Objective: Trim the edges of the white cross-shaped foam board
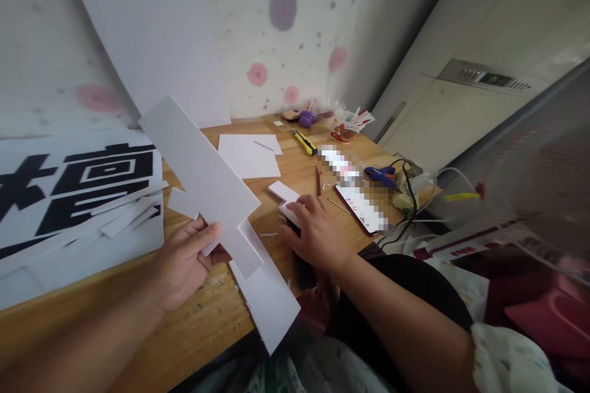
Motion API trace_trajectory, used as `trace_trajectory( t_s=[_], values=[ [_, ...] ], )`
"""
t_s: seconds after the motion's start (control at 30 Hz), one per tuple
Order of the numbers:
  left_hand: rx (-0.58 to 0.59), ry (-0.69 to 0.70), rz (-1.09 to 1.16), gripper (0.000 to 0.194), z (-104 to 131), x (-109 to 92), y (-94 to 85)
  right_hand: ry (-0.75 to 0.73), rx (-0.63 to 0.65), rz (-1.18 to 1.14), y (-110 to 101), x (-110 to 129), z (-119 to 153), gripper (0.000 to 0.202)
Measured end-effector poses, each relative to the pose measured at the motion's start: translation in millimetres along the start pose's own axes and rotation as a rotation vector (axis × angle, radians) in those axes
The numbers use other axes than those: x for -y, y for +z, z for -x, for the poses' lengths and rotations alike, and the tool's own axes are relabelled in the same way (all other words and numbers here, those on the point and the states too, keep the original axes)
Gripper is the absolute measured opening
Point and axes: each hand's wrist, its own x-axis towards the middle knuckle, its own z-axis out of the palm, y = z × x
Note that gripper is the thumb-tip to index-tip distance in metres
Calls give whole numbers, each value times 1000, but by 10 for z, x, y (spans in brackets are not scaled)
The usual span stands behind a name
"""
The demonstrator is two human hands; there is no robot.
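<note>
A white foam-board cutout, long and notched, is tilted up above the wooden table, pinched at its lower edge by my left hand. Another white board piece lies beneath it and juts over the table's front edge. To the right, my right hand rests low with curled fingers on a small white piece. A dark object sits under that hand; I cannot make out what it is.
Black-printed sheet with white strips at left. Behind are a white board, a yellow cutter and a cup. At right lie a phone, a blue glue gun and cables. A large board leans on the wall.
</note>
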Motion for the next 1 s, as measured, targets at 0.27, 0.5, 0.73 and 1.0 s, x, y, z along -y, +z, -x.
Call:
trace_trajectory(
  t_s=[0.27,0.5,0.73,1.0],
  values=[
    [-75,-2,-10,60,-38,23,-44,168,214,-121,-68,50,171,58],
    [-158,-24,6,53,-41,-1,-23,263,288,-735,-162,-87,193,59],
    [-194,-76,-13,23,109,-119,148,204,361,-1344,-211,-91,215,60],
    [-77,-130,34,50,126,-78,132,-164,160,-834,-218,-17,246,21]
  ],
)
